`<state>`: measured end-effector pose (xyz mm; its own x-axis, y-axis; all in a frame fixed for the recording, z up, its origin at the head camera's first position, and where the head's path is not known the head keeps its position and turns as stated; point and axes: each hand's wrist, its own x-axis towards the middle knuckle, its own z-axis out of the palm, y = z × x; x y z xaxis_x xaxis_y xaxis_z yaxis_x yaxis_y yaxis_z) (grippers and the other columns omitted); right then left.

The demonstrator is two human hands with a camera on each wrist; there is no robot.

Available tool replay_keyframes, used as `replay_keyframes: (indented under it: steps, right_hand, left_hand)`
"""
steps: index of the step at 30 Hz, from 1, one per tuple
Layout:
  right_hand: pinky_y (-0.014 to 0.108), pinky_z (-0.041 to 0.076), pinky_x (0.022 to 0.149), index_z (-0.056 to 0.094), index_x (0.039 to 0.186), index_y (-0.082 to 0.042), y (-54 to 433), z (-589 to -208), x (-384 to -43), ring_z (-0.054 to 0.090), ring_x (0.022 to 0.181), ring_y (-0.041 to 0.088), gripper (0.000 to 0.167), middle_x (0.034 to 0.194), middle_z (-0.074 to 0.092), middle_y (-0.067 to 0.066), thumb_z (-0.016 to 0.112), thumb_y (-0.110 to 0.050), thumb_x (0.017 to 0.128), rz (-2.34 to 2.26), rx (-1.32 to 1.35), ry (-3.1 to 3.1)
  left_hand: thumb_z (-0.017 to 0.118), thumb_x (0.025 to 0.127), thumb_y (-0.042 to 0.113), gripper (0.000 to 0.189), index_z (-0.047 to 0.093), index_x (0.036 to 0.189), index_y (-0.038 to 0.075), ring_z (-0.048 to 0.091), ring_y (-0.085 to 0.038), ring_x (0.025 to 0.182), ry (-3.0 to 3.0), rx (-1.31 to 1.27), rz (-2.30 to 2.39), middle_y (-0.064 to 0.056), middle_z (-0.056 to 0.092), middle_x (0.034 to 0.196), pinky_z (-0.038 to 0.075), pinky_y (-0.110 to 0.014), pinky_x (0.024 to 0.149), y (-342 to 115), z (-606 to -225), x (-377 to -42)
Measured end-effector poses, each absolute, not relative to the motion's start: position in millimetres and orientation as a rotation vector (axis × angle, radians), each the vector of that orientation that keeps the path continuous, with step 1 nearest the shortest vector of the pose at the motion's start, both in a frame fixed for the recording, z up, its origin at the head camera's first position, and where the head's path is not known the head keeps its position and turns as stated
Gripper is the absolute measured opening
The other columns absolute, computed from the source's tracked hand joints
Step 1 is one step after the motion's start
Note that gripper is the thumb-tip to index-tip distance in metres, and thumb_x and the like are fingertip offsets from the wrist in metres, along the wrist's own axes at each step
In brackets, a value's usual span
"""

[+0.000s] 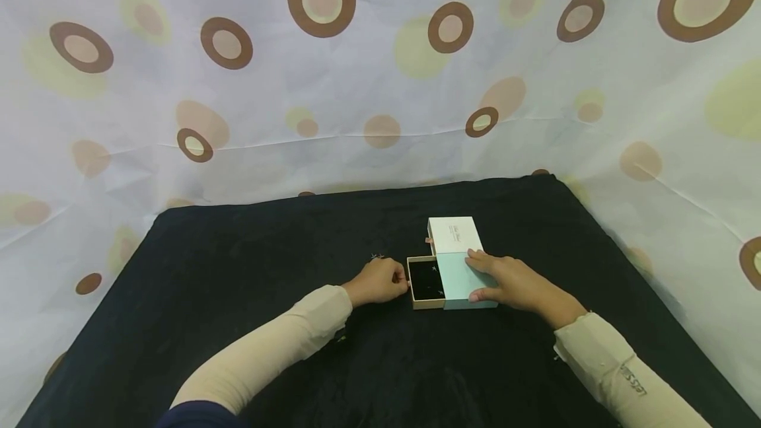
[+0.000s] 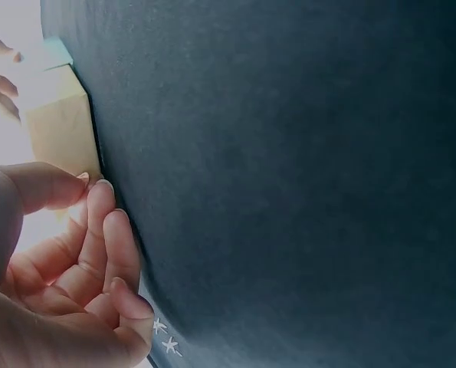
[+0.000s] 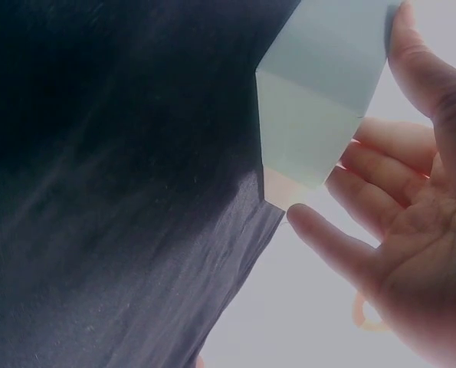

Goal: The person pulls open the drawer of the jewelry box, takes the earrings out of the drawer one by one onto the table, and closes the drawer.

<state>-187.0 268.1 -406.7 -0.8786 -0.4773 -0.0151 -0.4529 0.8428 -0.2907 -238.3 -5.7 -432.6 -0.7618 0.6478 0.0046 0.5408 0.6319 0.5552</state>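
Only the head view lets us see inside the drawer (image 1: 429, 305), where star pieces (image 1: 434, 268) lie; it juts toward 9 o'clock from a mint sleeve (image 1: 455, 277), the person's left hand (image 1: 378, 281) pinching at its end and right hand (image 1: 512, 281) resting, fingers spread, on the sleeve. We find black cloth (image 1: 267, 263) spreading widely toward 10 o'clock, its far edge at 12. Beyond the sleeve, a white box (image 1: 454, 235) blocks 12 o'clock, and two star ornaments (image 1: 374, 256) lie just past the left hand.
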Motion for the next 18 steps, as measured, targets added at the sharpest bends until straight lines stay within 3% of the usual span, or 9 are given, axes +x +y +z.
replay_keyframes:
  steps: [18]
  right_hand:
    - [0.05, 0.043, 0.098, 0.049, 0.135, 0.008, 265.5, -406.2, -185.0, 0.043, 0.13, 0.039, 0.075, 0.144, 0.04, 0.024, 0.075, -0.034, 0.079, -0.436, -0.766, 2.953]
  left_hand:
    - [0.062, 0.085, 0.009, 0.02, 0.061, 0.065, 0.013, 0.043, -0.007, 0.049, 2.672, 0.97, 0.77, 0.007, 0.048, 0.055, 0.035, -0.021, 0.051, -14.8, -433.0, -238.9]
